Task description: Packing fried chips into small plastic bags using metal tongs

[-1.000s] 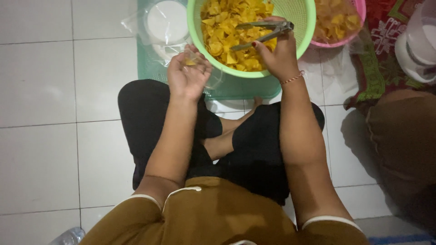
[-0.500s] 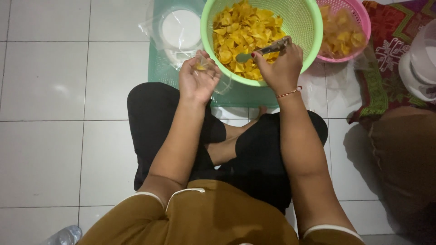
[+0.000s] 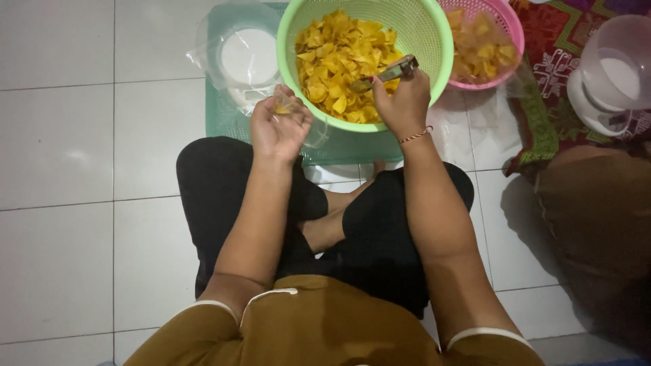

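A green basket (image 3: 434, 41) full of yellow chips (image 3: 339, 57) stands on the floor in front of my crossed legs. My right hand (image 3: 403, 102) grips metal tongs (image 3: 386, 73) whose tips reach into the chips. My left hand (image 3: 278, 125) holds a small clear plastic bag (image 3: 308, 122) with a few chips, just left of the basket's near rim.
A pink basket (image 3: 508, 34) with more chips stands right of the green one. A pile of clear bags (image 3: 247, 57) lies on a green mat (image 3: 224, 115) to the left. A white lidded container (image 3: 610, 74) rests on a patterned cloth (image 3: 549, 68) beside another seated person (image 3: 597, 217).
The view has shifted so the baskets sit lower in the frame. My right hand has drawn the tongs slightly toward the basket's right side; my left hand still holds the bag.
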